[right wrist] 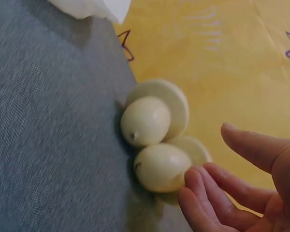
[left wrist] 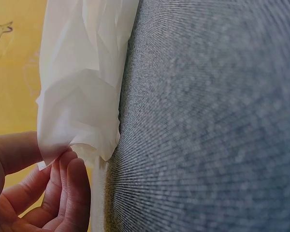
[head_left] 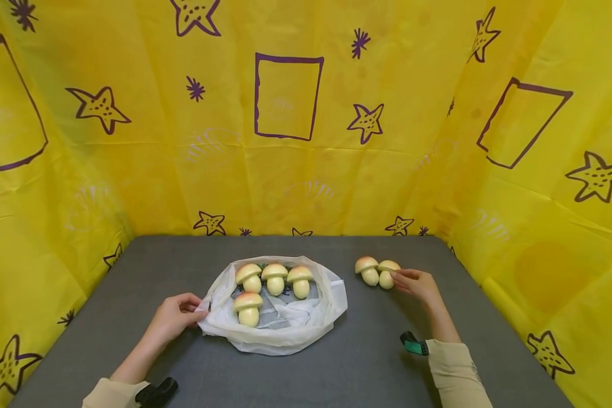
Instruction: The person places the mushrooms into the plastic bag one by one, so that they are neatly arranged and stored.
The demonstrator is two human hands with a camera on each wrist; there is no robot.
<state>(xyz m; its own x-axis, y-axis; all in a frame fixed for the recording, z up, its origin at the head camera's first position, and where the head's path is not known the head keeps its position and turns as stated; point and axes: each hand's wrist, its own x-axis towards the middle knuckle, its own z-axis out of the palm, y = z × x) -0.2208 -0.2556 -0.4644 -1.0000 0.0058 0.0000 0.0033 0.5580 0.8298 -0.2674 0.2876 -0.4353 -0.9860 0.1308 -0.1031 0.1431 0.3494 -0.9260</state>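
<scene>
A white plastic bag lies open on the table, with several toy mushrooms inside; they have cream stems and orange-tinged caps. At the bag's left rim, my left hand pinches the thin material between thumb and fingers, as the left wrist view shows at close range. Two more mushrooms stand side by side on the table to the right: the left one and the right one. My right hand is at the right one, fingertips at its side. Its thumb is held apart from the fingers.
The dark grey table carries the bag and the mushrooms. Yellow cloth printed with purple stars and frames hangs behind the table and along both sides. A strap crosses the right wrist, and a black one the left.
</scene>
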